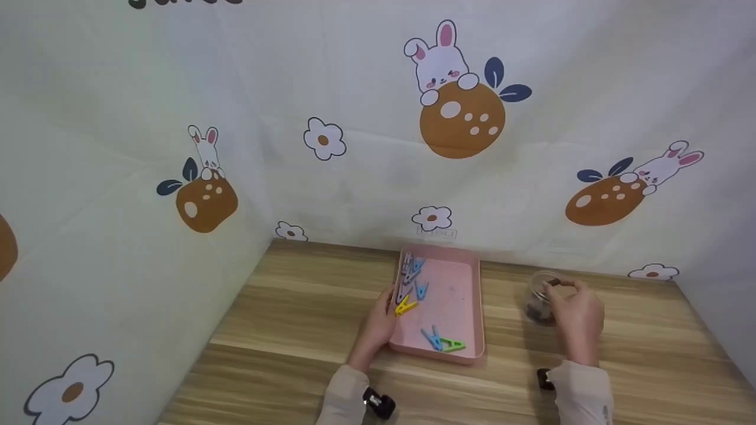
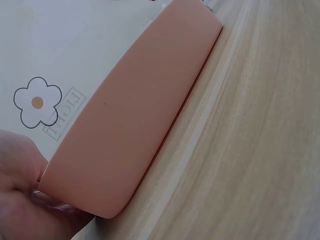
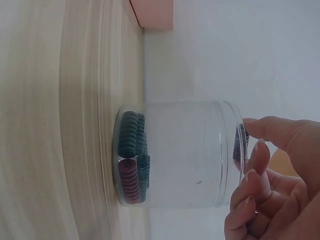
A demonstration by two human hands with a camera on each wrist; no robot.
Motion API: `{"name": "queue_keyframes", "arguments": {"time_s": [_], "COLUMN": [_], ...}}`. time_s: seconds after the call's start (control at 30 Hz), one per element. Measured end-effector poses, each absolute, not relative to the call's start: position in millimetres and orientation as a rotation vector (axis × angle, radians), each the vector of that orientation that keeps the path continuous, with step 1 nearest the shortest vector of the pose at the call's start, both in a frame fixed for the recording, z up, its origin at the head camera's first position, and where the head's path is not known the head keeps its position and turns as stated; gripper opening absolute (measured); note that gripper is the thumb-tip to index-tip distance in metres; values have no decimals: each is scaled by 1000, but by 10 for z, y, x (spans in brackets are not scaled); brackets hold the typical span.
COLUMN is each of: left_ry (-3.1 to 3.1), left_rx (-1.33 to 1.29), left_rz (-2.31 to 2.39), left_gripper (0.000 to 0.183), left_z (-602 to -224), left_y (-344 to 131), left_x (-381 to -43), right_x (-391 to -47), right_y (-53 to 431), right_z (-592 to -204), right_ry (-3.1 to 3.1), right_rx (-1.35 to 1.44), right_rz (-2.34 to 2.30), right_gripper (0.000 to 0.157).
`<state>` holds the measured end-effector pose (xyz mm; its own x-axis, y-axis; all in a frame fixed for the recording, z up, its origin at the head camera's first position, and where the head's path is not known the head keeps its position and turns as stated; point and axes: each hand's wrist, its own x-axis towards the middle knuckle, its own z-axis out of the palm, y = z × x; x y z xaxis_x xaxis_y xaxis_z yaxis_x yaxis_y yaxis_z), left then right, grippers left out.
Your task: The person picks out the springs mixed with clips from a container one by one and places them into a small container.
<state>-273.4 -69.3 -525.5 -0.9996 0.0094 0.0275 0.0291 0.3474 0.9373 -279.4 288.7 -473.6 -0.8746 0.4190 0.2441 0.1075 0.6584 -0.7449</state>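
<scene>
My left hand (image 1: 380, 321) grips the left side of a pink tray (image 1: 446, 313), which rests on the table. Several clothespins lie in it: a yellow one (image 1: 405, 306) near my left hand, grey and blue ones along the left wall, a blue one (image 1: 433, 338) and a green one (image 1: 453, 345) at the near end. To the right stands a clear plastic jar (image 3: 185, 155), upright and lidless. At its mouth my right hand (image 1: 580, 313) pinches a dark, ribbed, coil-like piece (image 3: 241, 145) between thumb and fingers. Dark green ribbed pieces (image 3: 128, 135) and a reddish one (image 3: 130, 181) lie on the jar's bottom.
A wood-grain table (image 1: 295, 295) lies under everything. White cloth (image 1: 354, 183) printed with rabbits, oranges and flowers rises at its back and sides, close behind the tray and jar. Dark straps (image 1: 379, 402) with cameras sit on both wrists.
</scene>
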Motion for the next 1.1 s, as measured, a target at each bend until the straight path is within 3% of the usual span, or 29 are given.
{"name": "queue_keyframes", "arguments": {"time_s": [1.1], "left_ry": [-2577], "left_rx": [-43], "left_rz": [-1757], "left_gripper": [45], "left_z": [-5305], "left_y": [-692], "left_x": [-2783], "right_x": [-2784], "right_y": [2995], "right_z": [-4774], "right_ry": [-2484], "right_rx": [-481], "right_rz": [1091], "right_gripper": [49]}}
